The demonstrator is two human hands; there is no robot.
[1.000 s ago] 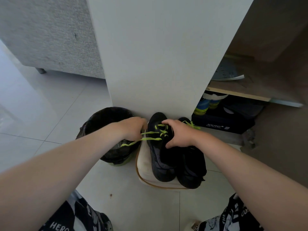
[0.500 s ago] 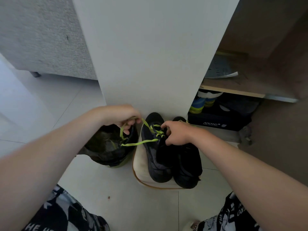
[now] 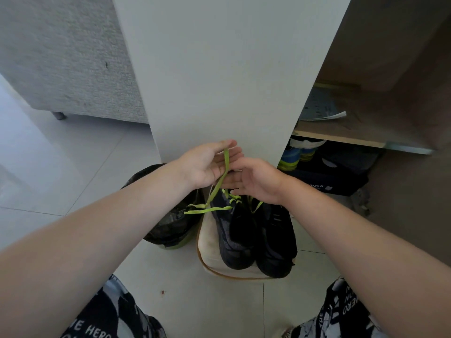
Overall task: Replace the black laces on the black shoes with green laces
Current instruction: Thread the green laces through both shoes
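Green lace (image 3: 225, 167) runs up from the left shoe (image 3: 231, 230), pinched in the left hand (image 3: 207, 167). Right hand (image 3: 253, 179) fingers look loosely apart beside it. Draw evenly; avoid twisting.

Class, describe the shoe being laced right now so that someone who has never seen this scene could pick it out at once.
Find the tall white panel; at its foot a pale mat holds two black shoes. Pick the left shoe, next to the dark bin. Its green lace rises into the raised left hand.
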